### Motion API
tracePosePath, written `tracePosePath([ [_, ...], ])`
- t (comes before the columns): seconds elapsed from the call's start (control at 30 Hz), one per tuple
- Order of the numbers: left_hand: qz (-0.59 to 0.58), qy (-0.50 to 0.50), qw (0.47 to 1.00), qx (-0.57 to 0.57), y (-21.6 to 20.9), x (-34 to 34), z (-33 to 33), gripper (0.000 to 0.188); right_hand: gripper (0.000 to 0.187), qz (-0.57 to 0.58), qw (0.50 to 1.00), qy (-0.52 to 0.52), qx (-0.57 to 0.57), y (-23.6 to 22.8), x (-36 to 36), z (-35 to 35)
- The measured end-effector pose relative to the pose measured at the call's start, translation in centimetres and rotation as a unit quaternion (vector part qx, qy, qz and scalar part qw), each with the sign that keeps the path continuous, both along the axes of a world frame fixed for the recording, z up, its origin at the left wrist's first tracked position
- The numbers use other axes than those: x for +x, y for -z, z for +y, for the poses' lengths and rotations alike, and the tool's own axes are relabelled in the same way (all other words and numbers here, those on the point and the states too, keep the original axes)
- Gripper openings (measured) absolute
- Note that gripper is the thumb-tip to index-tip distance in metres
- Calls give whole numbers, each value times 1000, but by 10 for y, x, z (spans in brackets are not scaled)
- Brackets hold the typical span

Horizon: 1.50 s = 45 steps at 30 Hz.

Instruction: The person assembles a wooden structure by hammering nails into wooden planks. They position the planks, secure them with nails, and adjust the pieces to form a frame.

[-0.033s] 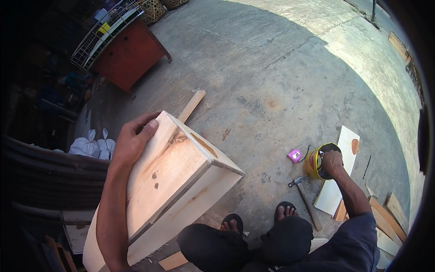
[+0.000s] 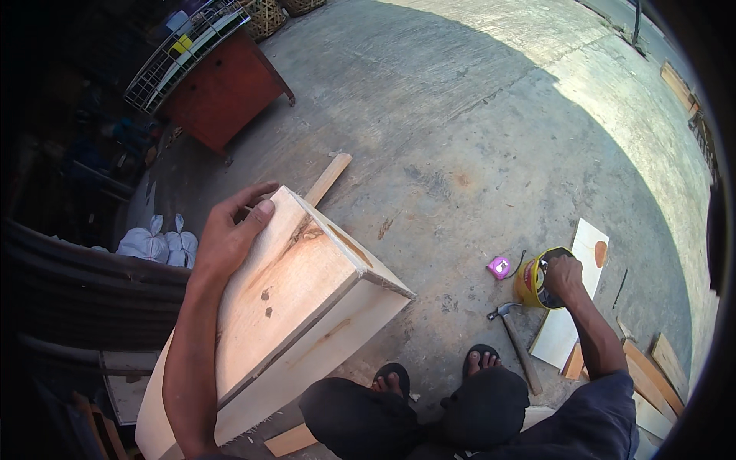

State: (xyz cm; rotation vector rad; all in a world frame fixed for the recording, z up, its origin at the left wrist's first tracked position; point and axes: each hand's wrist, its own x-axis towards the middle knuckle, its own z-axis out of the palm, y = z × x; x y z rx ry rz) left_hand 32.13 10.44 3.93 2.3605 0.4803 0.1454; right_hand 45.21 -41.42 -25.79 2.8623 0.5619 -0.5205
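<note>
A long wooden box [image 2: 268, 299] of pale boards stands tilted at my left, with dark knots on its upper face. My left hand [image 2: 239, 222] grips its far upper edge, thumb on the top face and fingers over the side. My right hand [image 2: 563, 277] reaches down into a yellow bucket [image 2: 529, 282] at the right. Its fingers are mostly hidden inside, so what they touch cannot be made out. A claw hammer [image 2: 518, 346] lies on the floor just nearer than the bucket, and a purple tape measure [image 2: 499, 267] sits to its left.
A pale board [image 2: 586, 249] lies beneath and behind the bucket. Several wood offcuts [image 2: 652, 376] are at the lower right. A wooden strip [image 2: 328, 179] lies beyond the box. Tied white sacks [image 2: 144, 245] and a red cabinet [image 2: 226, 96] stand at the left. My sandalled feet [image 2: 483, 359] are near the hammer.
The view has shifted very slightly. Both hands keep their places, the left on the box and the right in the bucket.
</note>
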Motion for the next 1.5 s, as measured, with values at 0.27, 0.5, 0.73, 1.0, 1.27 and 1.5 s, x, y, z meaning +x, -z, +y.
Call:
tracePosePath([
  [0.27, -159, 58, 980, 103, -8, -4, -9, 40, 19, 142, 754, -114, 631, -237, 0, 179],
  [0.5, -291, 175, 882, 326, -4, -8, -28, 66, 28, 43, 766, -280, 577, -298, -6, 313],
  [0.73, -264, 158, 914, 264, 2, -9, -20, 39, 46, 34, 684, -281, 673, -285, -15, 308],
  [1.0, -265, 60, 962, -38, 6, 3, 2, 16, 46, 84, 975, 46, 198, -34, -68, 134],
  [1.27, -148, 27, 980, -130, 0, 6, -7, 16, 62, 113, 960, 187, 175, 104, -186, 19],
  [1.5, -105, 20, 986, -125, -3, 8, -9, 17, 50, 256, 817, 238, 458, -29, -102, 84],
])
